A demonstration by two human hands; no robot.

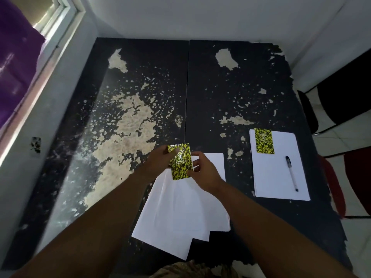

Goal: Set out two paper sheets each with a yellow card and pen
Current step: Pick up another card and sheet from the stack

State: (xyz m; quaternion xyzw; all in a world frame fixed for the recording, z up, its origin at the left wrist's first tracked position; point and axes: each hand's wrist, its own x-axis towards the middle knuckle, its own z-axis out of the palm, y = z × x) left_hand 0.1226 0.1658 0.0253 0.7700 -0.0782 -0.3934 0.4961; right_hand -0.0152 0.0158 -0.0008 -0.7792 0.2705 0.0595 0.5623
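A yellow-and-black speckled card (180,161) is held above the table by both hands. My left hand (155,164) grips its left edge and my right hand (202,171) pinches its right edge. Under them lies a loose fan of white paper sheets (180,213). To the right lies a separate white sheet (281,173). A second yellow card (264,141) rests on that sheet's top left corner, and a pen (291,173) lies on its right half.
The dark table (220,87) has badly peeled paint and a seam down its middle. A wall with a window and purple curtain (16,57) runs along the left. Dark chairs (341,105) stand off the right edge.
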